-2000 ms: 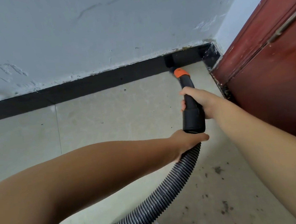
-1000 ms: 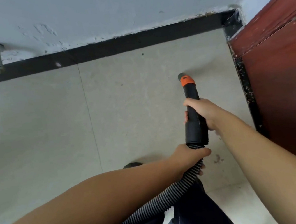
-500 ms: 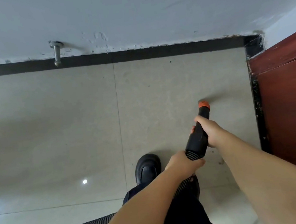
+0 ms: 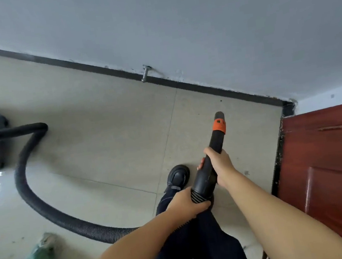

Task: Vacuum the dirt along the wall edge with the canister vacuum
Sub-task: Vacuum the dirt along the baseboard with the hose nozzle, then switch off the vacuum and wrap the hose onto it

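Nearest the camera, the ribbed hose [image 4: 197, 197] is gripped by the left hand [image 4: 185, 203]; the nozzle [image 4: 212, 156] is clasped by the right hand [image 4: 219, 164], raised off the floor. Farther off, the skirting [image 4: 203, 88] looks largely cleaned, though specks remain by the door frame [image 4: 277, 152].

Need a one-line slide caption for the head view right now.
Both hands, left hand and right hand, hold the vacuum nozzle above the tiled floor, short of the black baseboard.
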Demonstrator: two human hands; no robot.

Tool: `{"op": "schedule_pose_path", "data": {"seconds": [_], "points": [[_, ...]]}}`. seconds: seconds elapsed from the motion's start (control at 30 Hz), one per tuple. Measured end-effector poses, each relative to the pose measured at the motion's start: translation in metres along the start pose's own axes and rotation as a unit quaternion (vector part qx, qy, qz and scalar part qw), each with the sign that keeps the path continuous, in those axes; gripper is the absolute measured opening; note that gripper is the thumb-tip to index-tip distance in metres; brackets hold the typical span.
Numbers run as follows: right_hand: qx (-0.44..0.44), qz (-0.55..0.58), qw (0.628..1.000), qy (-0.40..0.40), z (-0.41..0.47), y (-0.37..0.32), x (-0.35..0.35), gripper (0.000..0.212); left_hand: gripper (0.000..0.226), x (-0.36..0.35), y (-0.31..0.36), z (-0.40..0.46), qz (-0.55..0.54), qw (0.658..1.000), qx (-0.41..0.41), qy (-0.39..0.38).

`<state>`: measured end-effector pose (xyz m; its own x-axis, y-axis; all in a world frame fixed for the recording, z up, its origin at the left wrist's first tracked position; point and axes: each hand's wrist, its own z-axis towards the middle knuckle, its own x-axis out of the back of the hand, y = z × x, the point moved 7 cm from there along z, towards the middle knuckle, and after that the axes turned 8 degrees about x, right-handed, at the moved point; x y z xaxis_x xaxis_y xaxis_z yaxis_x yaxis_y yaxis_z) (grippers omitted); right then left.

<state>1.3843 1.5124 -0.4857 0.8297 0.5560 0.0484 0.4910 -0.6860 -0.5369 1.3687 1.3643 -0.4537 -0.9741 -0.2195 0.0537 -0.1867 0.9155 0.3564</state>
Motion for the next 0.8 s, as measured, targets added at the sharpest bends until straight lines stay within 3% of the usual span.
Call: {"op": "schedule_pose_path", "data": {"seconds": [0.07, 0.17, 0.33, 0.53, 0.73, 0.8], "points": [[0.057, -0.044, 0.997, -0.031, -0.046, -0.057, -0.029, 0.010, 0.042, 0.024, 0.019, -0.042, -0.030, 0.998, -0.025, 0.045], [0.150, -0.108, 0.977, -0.105, -0.124, -0.139, -0.090, 0.011, 0.024, 0.069, 0.044, -0.112, -0.106, 0.983, -0.071, 0.129], [0.277, -0.193, 0.896, -0.290, -0.269, -0.220, -0.224, 0.014, 0.018, 0.153, 0.051, -0.226, -0.269, 0.925, -0.153, 0.220], [0.328, -0.285, 0.766, -0.473, -0.424, -0.193, -0.380, 0.022, 0.018, 0.241, -0.024, -0.343, -0.398, 0.840, -0.216, 0.298], [0.308, -0.326, 0.690, -0.568, -0.533, -0.119, -0.514, 0.029, 0.036, 0.318, -0.140, -0.432, -0.455, 0.772, -0.234, 0.378], [0.317, -0.328, 0.672, -0.583, -0.560, -0.104, -0.552, 0.026, 0.031, 0.343, -0.171, -0.456, -0.459, 0.757, -0.233, 0.403]]}}
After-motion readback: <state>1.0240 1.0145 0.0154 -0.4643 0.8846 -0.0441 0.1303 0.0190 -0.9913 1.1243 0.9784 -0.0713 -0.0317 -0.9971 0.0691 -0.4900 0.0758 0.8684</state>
